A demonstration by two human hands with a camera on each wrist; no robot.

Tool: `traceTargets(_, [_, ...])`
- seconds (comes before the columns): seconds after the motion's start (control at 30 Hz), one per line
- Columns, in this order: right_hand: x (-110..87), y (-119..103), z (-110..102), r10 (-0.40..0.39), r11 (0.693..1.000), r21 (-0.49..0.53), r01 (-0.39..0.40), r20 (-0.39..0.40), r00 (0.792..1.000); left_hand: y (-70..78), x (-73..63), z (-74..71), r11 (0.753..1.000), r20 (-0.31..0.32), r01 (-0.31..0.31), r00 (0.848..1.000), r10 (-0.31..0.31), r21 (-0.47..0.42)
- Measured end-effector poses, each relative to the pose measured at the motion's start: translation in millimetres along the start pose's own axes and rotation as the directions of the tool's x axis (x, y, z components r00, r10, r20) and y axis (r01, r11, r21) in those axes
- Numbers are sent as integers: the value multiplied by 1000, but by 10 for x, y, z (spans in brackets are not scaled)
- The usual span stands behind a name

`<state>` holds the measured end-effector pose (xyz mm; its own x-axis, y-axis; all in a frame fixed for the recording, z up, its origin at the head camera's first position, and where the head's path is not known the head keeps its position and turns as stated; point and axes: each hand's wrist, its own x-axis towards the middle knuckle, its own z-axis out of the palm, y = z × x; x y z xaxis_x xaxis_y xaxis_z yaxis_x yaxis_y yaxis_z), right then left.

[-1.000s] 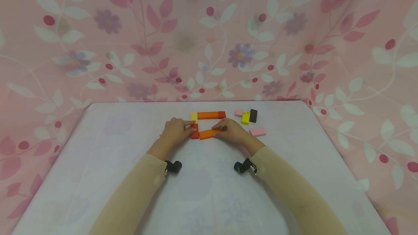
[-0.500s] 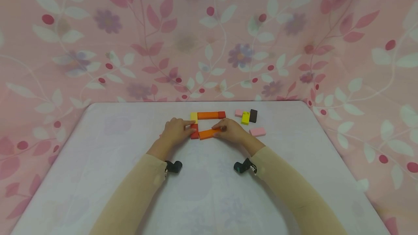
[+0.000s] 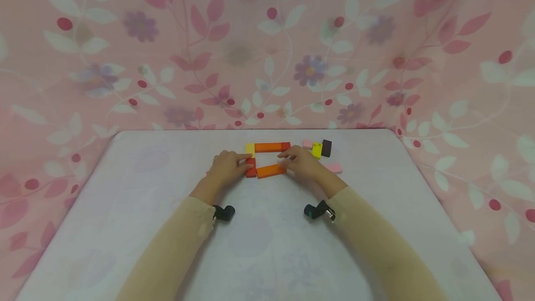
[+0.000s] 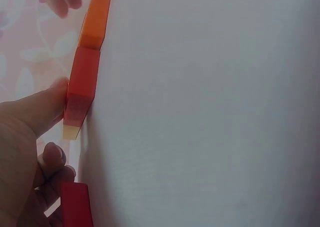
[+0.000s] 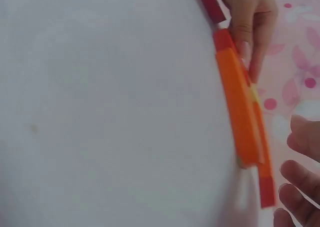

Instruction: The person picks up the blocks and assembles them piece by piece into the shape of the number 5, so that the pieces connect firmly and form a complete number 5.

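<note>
In the head view my left hand point(image 3: 225, 168) reaches to a red block point(image 3: 251, 173) and a yellow block point(image 3: 249, 148) joined in a row, its thumb at the red one and its forefinger at the yellow. An orange block point(image 3: 269, 171) lies slightly slanted, its left end against the red block. My right hand point(image 3: 304, 164) is at that block's right end with fingers spread; the right wrist view shows the fingers apart from the orange block point(image 5: 239, 107). A back row holds another orange block point(image 3: 267, 147) and a small red block point(image 3: 286, 146).
Behind my right hand lie a small pink block point(image 3: 308, 144), a bright yellow-green block point(image 3: 317, 150) and a dark brown block point(image 3: 327, 148). A pink block point(image 3: 334, 168) sits beside that wrist. Another red block point(image 4: 75, 202) lies by my left fingers. Floral cloth point(image 3: 267, 59) hangs behind the table.
My right hand has let go of the near orange block and drawn a little to the right, its fingers spreading. My left hand stays at the red and yellow blocks.
</note>
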<state>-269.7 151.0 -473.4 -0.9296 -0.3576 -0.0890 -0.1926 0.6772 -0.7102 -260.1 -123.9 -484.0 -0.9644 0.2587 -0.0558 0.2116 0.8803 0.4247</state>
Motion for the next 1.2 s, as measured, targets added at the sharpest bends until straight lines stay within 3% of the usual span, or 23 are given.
traceTargets(0.07, [-11, 3, -92, 20, 1000, 2, -20, -34, 999, -6, 8, 7, 1000, -1, -1, 1000, 1, -6])
traceTargets(0.3, [32, 158, -414, -19, 1000, -17, 16, -183, 983, -9, 11, 9, 1000, -11, 7, 1000, -7, -10])
traceTargets(0.43, [50, 277, -516, 26, 1000, 5, -26, -257, 966, -1, 5, -5, 1000, -6, 12, 1000, -12, -20])
traceTargets(0.6, [98, 392, -520, 70, 997, 40, -61, -276, 959, -2, -6, -2, 999, 1, 33, 999, -33, -31])
traceTargets(0.8, [166, 531, -454, 64, 998, -5, -69, -313, 948, -1, -3, 23, 1000, -6, 7, 1000, -7, -15])
traceTargets(1.0, [176, 543, -444, 84, 995, -23, -97, -335, 939, 8, -18, 26, 1000, -1, 21, 1000, -21, -17])
traceTargets(1.2, [204, 524, -442, 97, 986, -98, -134, -315, 944, 29, -41, -5, 999, 12, 46, 999, -46, -8])
